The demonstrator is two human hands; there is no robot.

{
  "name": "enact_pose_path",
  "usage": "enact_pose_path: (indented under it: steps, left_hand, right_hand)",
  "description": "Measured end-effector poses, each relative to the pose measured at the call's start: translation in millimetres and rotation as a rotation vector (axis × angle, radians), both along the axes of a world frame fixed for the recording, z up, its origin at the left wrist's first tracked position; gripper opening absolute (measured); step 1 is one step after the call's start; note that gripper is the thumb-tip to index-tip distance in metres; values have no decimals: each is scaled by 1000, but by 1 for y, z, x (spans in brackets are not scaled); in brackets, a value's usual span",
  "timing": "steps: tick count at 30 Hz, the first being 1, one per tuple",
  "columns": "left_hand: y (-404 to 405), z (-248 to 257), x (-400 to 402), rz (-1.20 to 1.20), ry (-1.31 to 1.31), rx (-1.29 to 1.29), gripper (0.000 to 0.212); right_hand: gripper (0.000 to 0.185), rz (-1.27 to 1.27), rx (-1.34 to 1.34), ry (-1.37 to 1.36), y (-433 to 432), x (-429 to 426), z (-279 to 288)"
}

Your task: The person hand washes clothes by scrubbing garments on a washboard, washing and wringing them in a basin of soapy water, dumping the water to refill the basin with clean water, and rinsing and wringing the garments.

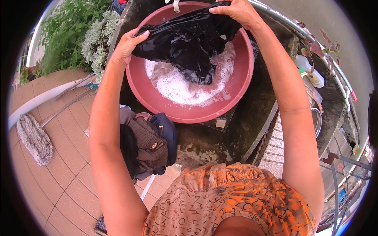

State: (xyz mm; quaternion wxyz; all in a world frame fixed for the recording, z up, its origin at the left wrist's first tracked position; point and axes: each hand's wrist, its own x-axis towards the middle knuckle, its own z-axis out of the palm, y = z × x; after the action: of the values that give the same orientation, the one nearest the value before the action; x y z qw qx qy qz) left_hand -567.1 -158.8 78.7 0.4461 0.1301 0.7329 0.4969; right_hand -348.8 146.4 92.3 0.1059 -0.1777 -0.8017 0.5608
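Note:
A wet black garment is stretched between my two hands over a round red plastic basin. My left hand grips its left end near the basin's left rim, thumb on top. At the upper right, my right hand pinches the other end, partly cut off by the picture's top edge. The middle of the cloth sags, and its lowest part hangs into soapy water covered with white foam. I cannot tell which kind of garment it is.
Brown and navy clothes hang over the concrete sink's edge at lower left. A white tap reaches over the basin's far rim. A ribbed washboard slab, a plastic bottle and a metal rail stand right. A mop head lies left.

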Motion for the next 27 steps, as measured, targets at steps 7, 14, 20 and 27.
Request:
enact_pose_path:
  steps: [7,14,20,27]
  left_hand:
    - [-34,177,3,127,407,405,21]
    - [-79,166,75,-441,812,134,26]
    - [-83,41,113,-1091,309,-279,25]
    - [-13,-38,39,-706,69,-835,45]
  right_hand:
    - [13,-23,-138,289,13,15,139]
    - [20,121,42,113,-26,60,96]
    - [23,835,374,-466,-72,100,-39]
    - [38,220,537,-422,-37,52,-138]
